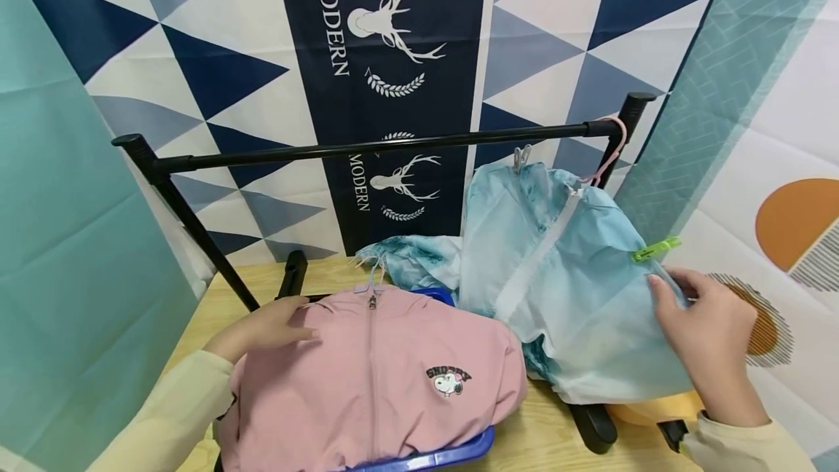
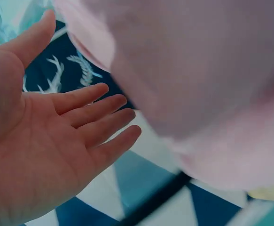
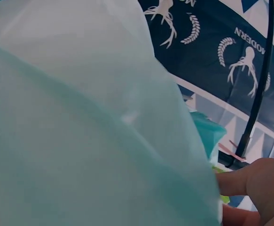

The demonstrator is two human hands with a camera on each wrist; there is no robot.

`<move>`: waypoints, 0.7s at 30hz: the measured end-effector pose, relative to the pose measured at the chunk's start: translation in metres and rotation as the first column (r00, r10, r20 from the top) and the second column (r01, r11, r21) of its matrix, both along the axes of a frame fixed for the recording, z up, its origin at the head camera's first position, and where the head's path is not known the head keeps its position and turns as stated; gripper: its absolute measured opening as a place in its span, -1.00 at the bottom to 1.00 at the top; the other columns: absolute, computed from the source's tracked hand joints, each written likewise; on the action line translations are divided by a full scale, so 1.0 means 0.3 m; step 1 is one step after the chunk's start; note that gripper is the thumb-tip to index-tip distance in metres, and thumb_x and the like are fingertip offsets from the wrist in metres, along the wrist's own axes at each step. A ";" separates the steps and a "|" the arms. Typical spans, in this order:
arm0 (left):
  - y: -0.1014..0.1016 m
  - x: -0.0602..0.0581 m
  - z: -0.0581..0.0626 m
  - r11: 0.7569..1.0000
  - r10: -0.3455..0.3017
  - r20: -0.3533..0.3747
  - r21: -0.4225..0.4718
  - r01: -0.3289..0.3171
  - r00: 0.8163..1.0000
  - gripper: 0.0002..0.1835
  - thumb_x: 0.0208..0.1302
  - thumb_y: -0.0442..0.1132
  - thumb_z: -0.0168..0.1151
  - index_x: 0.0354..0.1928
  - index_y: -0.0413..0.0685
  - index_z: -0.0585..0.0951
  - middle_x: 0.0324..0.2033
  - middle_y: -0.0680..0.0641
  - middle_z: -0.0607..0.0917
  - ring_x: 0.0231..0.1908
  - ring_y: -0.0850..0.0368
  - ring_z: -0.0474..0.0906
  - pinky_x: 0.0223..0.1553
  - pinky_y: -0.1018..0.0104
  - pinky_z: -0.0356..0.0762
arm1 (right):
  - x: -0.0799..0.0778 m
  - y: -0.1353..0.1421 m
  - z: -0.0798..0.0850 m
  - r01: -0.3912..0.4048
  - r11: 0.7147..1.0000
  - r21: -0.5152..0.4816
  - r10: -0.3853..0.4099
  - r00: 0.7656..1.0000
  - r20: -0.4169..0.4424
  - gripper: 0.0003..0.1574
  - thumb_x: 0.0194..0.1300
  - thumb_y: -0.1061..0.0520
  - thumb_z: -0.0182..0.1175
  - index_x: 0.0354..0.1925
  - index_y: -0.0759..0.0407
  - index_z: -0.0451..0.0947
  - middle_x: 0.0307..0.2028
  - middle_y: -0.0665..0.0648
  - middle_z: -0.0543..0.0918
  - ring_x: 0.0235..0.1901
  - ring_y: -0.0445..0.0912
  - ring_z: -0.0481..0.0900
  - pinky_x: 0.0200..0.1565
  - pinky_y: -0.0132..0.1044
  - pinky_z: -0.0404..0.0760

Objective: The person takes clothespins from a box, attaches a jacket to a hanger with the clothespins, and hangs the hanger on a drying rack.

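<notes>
A pale blue tie-dye jacket [image 1: 596, 290] hangs from a pink hanger [image 1: 615, 155] on the right end of a black rack bar. A green clothespin [image 1: 657, 248] grips its shoulder, and a metal clip [image 1: 521, 159] sits at its top. My right hand [image 1: 714, 330] pinches the jacket's right edge between thumb and fingers, just below the clothespin. In front of me lies a pink zip jacket [image 1: 334, 377] with a cartoon dog patch. My left hand [image 1: 269, 326] lies at its left shoulder; in the left wrist view the fingers [image 2: 99, 125] are straight beside the cloth.
The black rack [image 1: 373, 148] spans the wooden table [image 1: 262, 279]. Under the pink jacket is a blue basket [image 1: 459, 450]. More blue tie-dye cloth [image 1: 419, 257] lies behind it. Something yellow [image 1: 655, 410] is near the rack's right foot [image 1: 593, 428]. Patterned cloth hangs behind.
</notes>
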State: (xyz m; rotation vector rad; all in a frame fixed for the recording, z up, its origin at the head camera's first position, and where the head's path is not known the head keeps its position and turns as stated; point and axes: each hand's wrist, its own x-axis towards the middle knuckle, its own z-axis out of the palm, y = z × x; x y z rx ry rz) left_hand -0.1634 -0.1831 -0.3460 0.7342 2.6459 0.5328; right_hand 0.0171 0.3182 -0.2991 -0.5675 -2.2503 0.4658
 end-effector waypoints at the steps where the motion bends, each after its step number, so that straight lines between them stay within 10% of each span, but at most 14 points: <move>1: -0.022 0.005 -0.009 1.000 0.021 0.007 0.004 -0.021 1.000 -0.16 0.22 0.06 0.28 0.29 -0.49 0.29 0.23 -0.48 0.42 0.25 -0.41 0.34 0.22 -0.23 0.34 | 0.003 -0.006 0.000 0.007 1.000 -0.004 -0.007 1.000 -0.025 -0.64 0.18 0.17 0.28 -0.08 0.38 0.65 -0.24 0.46 0.70 -0.44 -0.54 0.42 -0.31 -0.30 0.25; 5: -0.096 0.024 -0.048 0.996 0.083 0.012 0.028 -0.083 0.996 -0.19 0.28 0.04 0.22 0.30 -0.52 0.26 0.23 -0.52 0.40 0.24 -0.46 0.32 0.21 -0.27 0.33 | 0.014 -0.042 0.004 0.015 1.000 0.019 -0.011 0.980 -0.201 -0.58 0.13 0.25 0.32 -0.01 0.40 0.59 -0.14 0.46 0.67 -0.26 -0.83 0.03 -0.24 -0.59 0.06; 10: -0.168 0.051 -0.085 0.987 0.144 -0.051 0.077 -0.140 0.988 -0.31 0.41 -0.02 0.06 0.29 -0.52 0.27 0.21 -0.53 0.42 0.22 -0.46 0.36 0.19 -0.28 0.36 | -0.005 -0.114 0.024 -0.044 0.995 0.084 0.073 0.925 -0.374 -0.57 0.11 0.26 0.33 -0.03 0.42 0.58 -0.14 0.46 0.65 -0.13 -0.72 0.16 -0.15 -0.66 0.09; 14: -0.208 0.060 -0.109 0.983 0.160 -0.102 0.109 -0.149 0.982 -0.40 0.45 -0.09 0.00 0.29 -0.50 0.30 0.20 -0.51 0.44 0.20 -0.44 0.39 0.18 -0.27 0.37 | -0.051 -0.184 0.019 -0.181 0.976 0.120 0.214 0.896 -0.390 -0.58 0.09 0.24 0.36 -0.06 0.41 0.60 -0.17 0.45 0.65 -0.06 -0.26 0.55 -0.01 -0.78 0.13; 17: -0.224 0.064 -0.124 0.980 0.163 -0.131 0.137 -0.146 0.978 -0.45 0.44 -0.14 0.01 0.28 -0.46 0.33 0.19 -0.48 0.46 0.20 -0.42 0.41 0.19 -0.26 0.37 | -0.091 -0.236 0.002 -0.275 0.950 0.148 0.309 0.894 -0.326 -0.59 0.09 0.28 0.37 -0.06 0.41 0.60 -0.16 0.43 0.64 -0.10 0.22 0.53 0.01 -0.58 0.29; 21: -0.235 0.066 -0.133 0.976 0.171 -0.159 0.162 -0.145 0.972 -0.47 0.43 -0.17 0.04 0.28 -0.41 0.35 0.19 -0.45 0.48 0.20 -0.40 0.42 0.20 -0.25 0.37 | -0.147 -0.293 -0.025 -0.366 0.914 0.176 0.400 0.887 -0.231 -0.58 0.05 0.34 0.38 -0.07 0.42 0.58 -0.17 0.41 0.63 -0.12 0.25 0.53 -0.07 -0.06 0.45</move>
